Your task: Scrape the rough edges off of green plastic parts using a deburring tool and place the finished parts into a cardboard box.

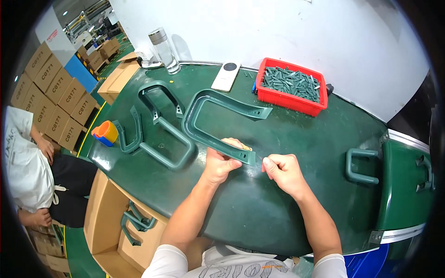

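A large green U-shaped plastic handle (190, 123) is in my left hand (220, 164), held by its near arm close to the flat end with small holes. The thumb lies on top and the fingers are partly hidden beneath. A small yellow piece (246, 147) shows beside those fingers; what it is cannot be made out. My right hand (285, 172) is closed in a pinch just right of that end. Whatever sits between its fingertips is too small to name. Several similar green handles (176, 162) lie on the table to the left.
A red bin (289, 103) of small green strips stands at the back, near a white phone-like device (226, 76) and a clear bottle (166, 53). An orange-and-blue cup (107, 133) sits left. An open carton (104, 217) with handles adjoins the table. Another person (28, 162) is at left.
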Tool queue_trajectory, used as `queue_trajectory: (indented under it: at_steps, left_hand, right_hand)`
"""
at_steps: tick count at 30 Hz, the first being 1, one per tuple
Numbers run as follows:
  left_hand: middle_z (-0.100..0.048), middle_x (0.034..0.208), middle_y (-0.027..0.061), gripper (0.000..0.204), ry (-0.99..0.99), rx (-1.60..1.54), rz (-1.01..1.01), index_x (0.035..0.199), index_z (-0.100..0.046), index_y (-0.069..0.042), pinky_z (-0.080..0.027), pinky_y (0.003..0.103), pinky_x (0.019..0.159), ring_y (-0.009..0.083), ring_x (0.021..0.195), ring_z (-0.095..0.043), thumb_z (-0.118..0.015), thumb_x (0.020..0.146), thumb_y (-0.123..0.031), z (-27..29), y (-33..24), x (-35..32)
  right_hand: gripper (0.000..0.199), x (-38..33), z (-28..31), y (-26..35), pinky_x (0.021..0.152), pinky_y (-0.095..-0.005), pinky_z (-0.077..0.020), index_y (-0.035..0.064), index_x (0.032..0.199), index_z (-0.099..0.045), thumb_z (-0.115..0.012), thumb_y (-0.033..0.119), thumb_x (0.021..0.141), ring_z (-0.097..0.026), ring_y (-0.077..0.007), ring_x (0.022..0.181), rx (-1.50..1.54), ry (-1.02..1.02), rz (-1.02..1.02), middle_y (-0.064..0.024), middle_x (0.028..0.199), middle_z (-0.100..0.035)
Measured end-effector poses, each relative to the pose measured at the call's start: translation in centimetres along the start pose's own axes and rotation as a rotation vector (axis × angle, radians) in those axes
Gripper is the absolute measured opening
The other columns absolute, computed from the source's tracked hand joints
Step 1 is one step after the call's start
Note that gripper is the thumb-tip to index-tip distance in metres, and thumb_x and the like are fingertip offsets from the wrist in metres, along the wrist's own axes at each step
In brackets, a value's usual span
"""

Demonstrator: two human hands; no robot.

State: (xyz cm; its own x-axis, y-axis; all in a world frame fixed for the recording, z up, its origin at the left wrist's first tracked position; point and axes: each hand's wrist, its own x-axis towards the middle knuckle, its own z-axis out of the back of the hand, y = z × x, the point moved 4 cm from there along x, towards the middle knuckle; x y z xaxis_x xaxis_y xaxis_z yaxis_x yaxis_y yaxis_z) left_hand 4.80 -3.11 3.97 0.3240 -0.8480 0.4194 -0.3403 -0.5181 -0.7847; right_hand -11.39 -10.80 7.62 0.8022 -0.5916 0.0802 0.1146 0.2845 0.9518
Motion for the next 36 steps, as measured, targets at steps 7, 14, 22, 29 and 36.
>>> queue_trajectory:
  at_steps: [7,14,22,29,36]
  left_hand:
    - [-0.063,0.089,0.0097,0.038,0.009,0.013,-0.008,0.095,-0.062,-0.003,-0.050,0.032,0.074,0.0211,0.087,-0.062,-0.082,0.065,-0.016,-0.1,-0.1,0.0]
    - [-0.061,0.086,0.0075,0.038,-0.011,-0.007,-0.018,0.094,-0.062,-0.003,-0.048,0.030,0.070,0.0183,0.081,-0.059,-0.082,0.065,-0.018,-0.3,0.3,0.2]
    - [-0.061,0.078,0.0009,0.035,-0.264,0.122,0.040,0.090,-0.063,-0.003,-0.043,0.023,0.058,0.0071,0.066,-0.052,-0.080,0.067,-0.024,1.6,0.5,-0.4]
    - [-0.060,0.084,-0.0012,0.039,-0.160,0.068,0.080,0.094,-0.059,-0.004,-0.043,0.021,0.068,0.0056,0.077,-0.052,-0.080,0.068,-0.024,1.2,1.1,-0.2]
    - [-0.063,0.092,0.0037,0.046,-0.119,0.082,0.133,0.099,-0.059,-0.004,-0.046,0.024,0.074,0.0097,0.085,-0.058,-0.083,0.066,-0.026,1.3,1.6,-0.6]
  right_hand:
    - [0.038,-0.1,-0.8,0.1,0.045,-0.0267,-0.0325,0.0005,0.066,-0.057,-0.055,0.029,0.091,-0.038,-0.0076,0.048,0.012,0.045,0.031,-0.0015,0.049,-0.042]
    - [0.039,-0.5,-0.7,-0.2,0.043,-0.0285,-0.0316,0.0001,0.062,-0.054,-0.056,0.027,0.090,-0.037,-0.0086,0.047,0.035,0.068,0.050,-0.0024,0.047,-0.039]
    - [0.031,-1.1,-5.1,0.7,0.046,-0.0358,-0.0377,-0.0004,0.060,-0.053,-0.060,0.020,0.082,-0.049,-0.0273,0.045,-0.251,0.267,0.270,-0.0147,0.055,-0.051]
    - [0.021,-0.7,-2.9,-0.1,0.048,-0.0307,-0.0376,-0.0028,0.065,-0.056,-0.060,0.012,0.080,-0.050,-0.0214,0.048,-0.187,0.051,0.247,-0.0121,0.056,-0.053]
    - [0.017,-0.5,-0.8,-1.6,0.050,-0.0249,-0.0354,-0.0018,0.067,-0.056,-0.063,0.010,0.077,-0.045,-0.0106,0.053,-0.061,-0.090,0.176,-0.0034,0.059,-0.052]
